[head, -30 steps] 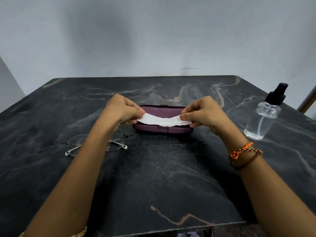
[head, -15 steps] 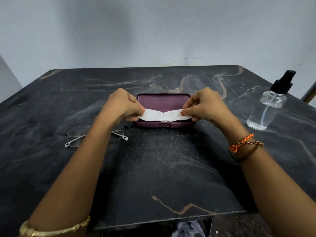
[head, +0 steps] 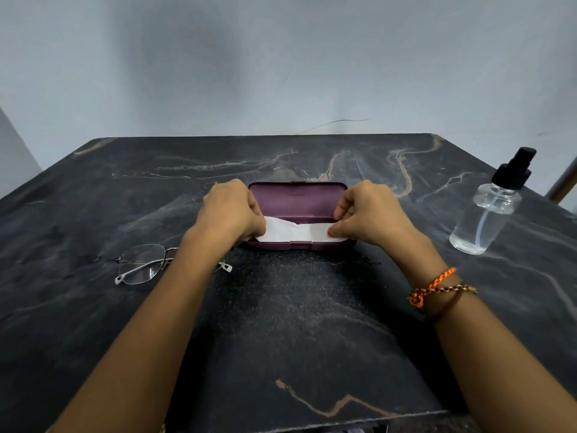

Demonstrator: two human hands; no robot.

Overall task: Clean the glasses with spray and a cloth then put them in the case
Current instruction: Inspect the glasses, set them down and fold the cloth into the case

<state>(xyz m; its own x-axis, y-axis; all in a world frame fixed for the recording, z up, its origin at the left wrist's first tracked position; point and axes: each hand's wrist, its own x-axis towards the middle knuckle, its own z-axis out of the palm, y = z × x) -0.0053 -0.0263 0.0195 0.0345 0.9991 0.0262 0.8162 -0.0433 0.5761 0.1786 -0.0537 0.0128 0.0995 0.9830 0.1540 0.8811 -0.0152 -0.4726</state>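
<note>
Between both hands, white cloth (head: 299, 231) stretched over open case (head: 298, 201); left hand (head: 232, 212) and right hand (head: 368, 214) each pinch an end.

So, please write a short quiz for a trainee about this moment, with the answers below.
1. True or false: the glasses lie inside the case.
2. What does the left hand hold together with the right hand?
3. On which side of the case stands the spray bottle: A left, B right?

Key: 1 false, they lie on the table; 2 the white cloth; 3 B.
</note>
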